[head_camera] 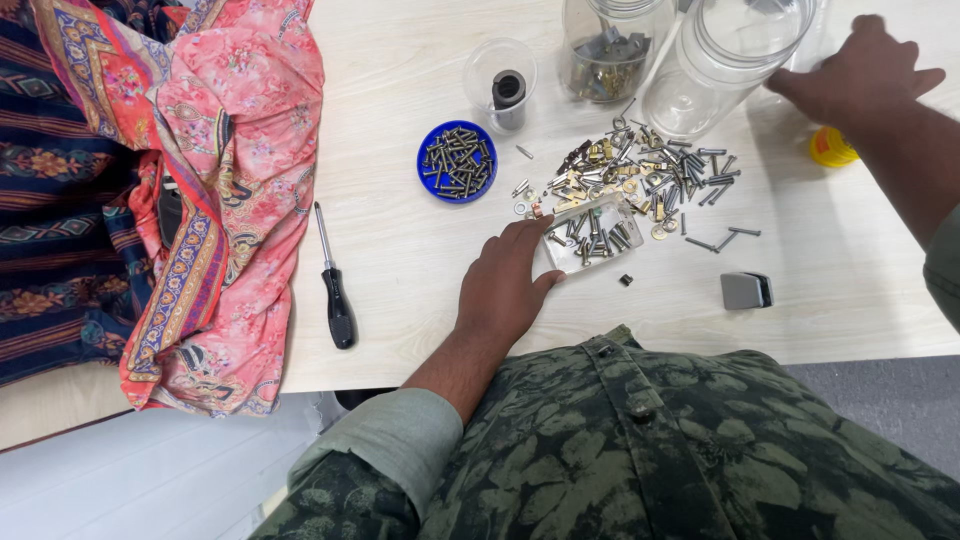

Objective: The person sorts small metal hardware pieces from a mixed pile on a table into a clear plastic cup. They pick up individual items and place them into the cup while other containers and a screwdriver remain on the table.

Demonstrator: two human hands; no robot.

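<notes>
Clear tray point(592, 235) gripped by left hand point(505, 285); right hand point(860, 70) fingers spread, touching jar point(725, 60).

You have a pale wood-grain table point(400, 260) as the work surface. A black-handled screwdriver point(334, 285) lies on it, near a heap of patterned cloth point(200, 200) in pink and dark blue that covers the table's left end. A blue lid point(456, 162) holds dark screws. Behind it stands a small clear cup point(499, 80) with a black cylinder inside. A small grey metal block point(746, 291) lies toward the right, a tiny black piece point(625, 280) beside it.
</notes>
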